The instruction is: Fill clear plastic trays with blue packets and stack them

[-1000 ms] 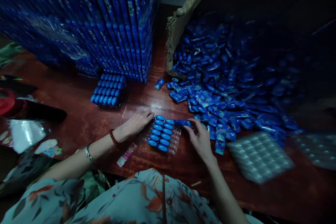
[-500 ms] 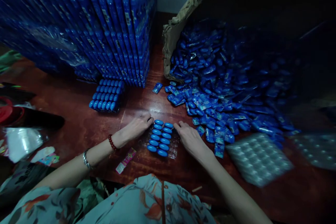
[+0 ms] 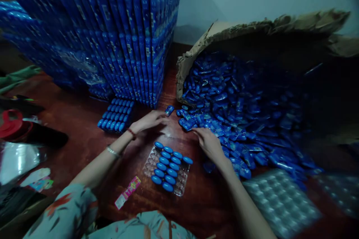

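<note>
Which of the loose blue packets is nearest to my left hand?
The single packet just beyond the fingertips of your left hand; it lies by itself, while the others are in the heap spilling from the cardboard box.

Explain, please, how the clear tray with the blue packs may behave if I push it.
The clear tray looks thin, so it may flex a little. On the shiny table it would probably slide easily. The blue packs fill mainly the middle rows, so the weight should sit near the centre.
</note>
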`<state>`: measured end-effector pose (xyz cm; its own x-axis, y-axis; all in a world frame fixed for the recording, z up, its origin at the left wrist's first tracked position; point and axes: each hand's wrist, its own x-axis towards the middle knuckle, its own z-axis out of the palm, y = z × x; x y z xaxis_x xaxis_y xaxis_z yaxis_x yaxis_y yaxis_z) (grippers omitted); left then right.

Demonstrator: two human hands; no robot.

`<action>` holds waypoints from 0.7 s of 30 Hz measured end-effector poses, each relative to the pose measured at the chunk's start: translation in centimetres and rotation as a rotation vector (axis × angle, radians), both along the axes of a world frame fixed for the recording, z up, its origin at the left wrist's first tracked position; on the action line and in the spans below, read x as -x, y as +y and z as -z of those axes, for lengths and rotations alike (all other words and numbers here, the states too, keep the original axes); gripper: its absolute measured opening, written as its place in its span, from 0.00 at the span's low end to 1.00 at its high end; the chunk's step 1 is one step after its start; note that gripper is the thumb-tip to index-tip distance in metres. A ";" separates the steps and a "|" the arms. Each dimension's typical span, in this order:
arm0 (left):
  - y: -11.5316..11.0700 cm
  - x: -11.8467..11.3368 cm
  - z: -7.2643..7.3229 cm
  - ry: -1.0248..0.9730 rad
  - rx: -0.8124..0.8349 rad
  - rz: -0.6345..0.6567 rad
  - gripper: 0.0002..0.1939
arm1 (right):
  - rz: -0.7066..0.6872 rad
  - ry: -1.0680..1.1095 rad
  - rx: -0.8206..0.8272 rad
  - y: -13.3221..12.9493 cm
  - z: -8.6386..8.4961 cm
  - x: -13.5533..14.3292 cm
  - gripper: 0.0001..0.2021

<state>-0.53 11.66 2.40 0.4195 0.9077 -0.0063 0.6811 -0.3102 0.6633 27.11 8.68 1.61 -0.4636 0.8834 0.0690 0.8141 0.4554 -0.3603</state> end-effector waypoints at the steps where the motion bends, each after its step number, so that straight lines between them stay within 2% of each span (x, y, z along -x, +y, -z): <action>1: 1.5 -0.8 0.5 0.089 -0.056 -0.111 0.15 | 0.017 -0.086 -0.033 1.1 0.3 0.7 0.14; 3: 4.2 -2.5 1.7 0.165 -0.091 -0.213 0.20 | 0.012 -0.266 -0.079 2.8 0.7 2.5 0.17; 6: 6.5 -4.3 3.4 0.194 -0.076 -0.237 0.23 | -0.007 -0.404 -0.122 3.4 1.3 4.5 0.16; 8: 6.5 -4.4 4.1 0.194 -0.062 -0.239 0.23 | -0.018 -0.401 -0.118 2.8 1.6 4.7 0.16; 10: 5.5 -3.6 4.6 0.182 -0.056 -0.250 0.22 | -0.042 -0.343 -0.121 1.6 1.9 3.6 0.15; 12: 3.6 -2.1 4.9 0.159 -0.059 -0.276 0.18 | -0.046 -0.200 -0.154 0.0 2.3 1.7 0.15; 15: -0.9 0.7 5.3 0.101 -0.084 -0.366 0.14 | 0.035 0.112 -0.186 -3.3 3.0 -1.5 0.15; 18: -6.3 3.0 5.6 -0.098 -0.124 -0.609 0.14 | 0.203 0.320 -0.117 -7.0 3.6 -3.6 0.17; 21: -11.5 3.8 5.6 -0.332 -0.085 -0.794 0.17 | 0.385 0.435 0.036 -10.3 4.0 -4.2 0.19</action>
<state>-4.31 0.20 -3.16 -0.3708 0.9248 0.0850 0.4923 0.1181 0.8624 31.29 -1.58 -2.42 -0.0438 0.9880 0.1479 0.6924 0.1368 -0.7084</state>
